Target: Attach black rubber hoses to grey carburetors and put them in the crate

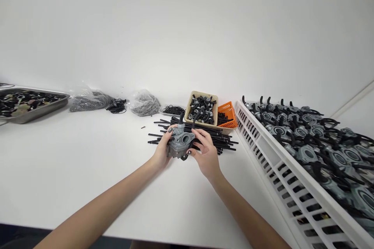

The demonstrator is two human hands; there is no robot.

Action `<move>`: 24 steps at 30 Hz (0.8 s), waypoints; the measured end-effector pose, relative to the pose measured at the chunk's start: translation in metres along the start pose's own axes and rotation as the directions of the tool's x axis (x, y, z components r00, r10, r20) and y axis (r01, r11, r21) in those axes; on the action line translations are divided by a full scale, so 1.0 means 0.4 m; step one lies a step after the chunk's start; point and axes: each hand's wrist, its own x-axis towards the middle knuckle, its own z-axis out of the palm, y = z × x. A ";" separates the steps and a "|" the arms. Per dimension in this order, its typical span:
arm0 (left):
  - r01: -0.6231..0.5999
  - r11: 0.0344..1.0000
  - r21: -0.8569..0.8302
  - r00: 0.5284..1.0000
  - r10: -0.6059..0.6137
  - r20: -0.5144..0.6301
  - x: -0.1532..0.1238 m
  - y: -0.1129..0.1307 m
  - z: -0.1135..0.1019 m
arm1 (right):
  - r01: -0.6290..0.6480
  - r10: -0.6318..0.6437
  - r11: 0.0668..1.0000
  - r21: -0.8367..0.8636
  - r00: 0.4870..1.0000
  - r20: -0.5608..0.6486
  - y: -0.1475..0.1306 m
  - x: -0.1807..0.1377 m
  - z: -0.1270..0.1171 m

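A grey metal carburetor (179,144) is held above the white table, its round bore facing me and a black rubber cap standing up from its top. My left hand (162,148) is closed around its left side, thumb across the front. On the other side, my right hand (207,151) pinches a black rubber hose (191,144) that runs along the carburetor's right edge and curls beneath it. The hose's far end is partly hidden by my fingers. Behind the carburetor lies a loose pile of straight black hoses (223,140).
At right stands a large white slatted crate (271,148) full of carburetors. A cream basket (190,103) of capped parts and an orange basket (229,111) stand behind the hoses. Along the wall lie plastic bags (144,103) of small parts and a metal tray (55,105).
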 end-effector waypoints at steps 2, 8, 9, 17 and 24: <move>0.015 1.000 -0.006 1.000 -0.015 -0.009 0.003 0.004 0.001 | 0.011 -0.012 1.000 0.014 0.998 0.056 0.004 -0.001 -0.001; 0.237 0.971 -0.021 0.971 -0.237 -0.018 0.005 0.021 0.005 | 0.026 -0.013 0.998 -0.055 0.976 0.218 -0.014 -0.001 -0.019; 0.286 0.958 -0.032 0.958 -0.287 -0.012 0.005 0.023 0.004 | 0.027 -0.008 0.997 -0.075 0.971 0.239 -0.018 -0.002 -0.023; 0.554 0.829 -0.073 0.832 -0.549 0.079 0.001 0.020 -0.016 | -0.041 0.035 0.999 0.006 0.916 0.400 -0.034 -0.003 -0.031; 0.569 0.822 -0.014 0.817 -0.563 0.126 -0.003 0.009 -0.026 | -0.187 0.111 0.977 0.106 0.862 0.495 -0.055 0.001 -0.026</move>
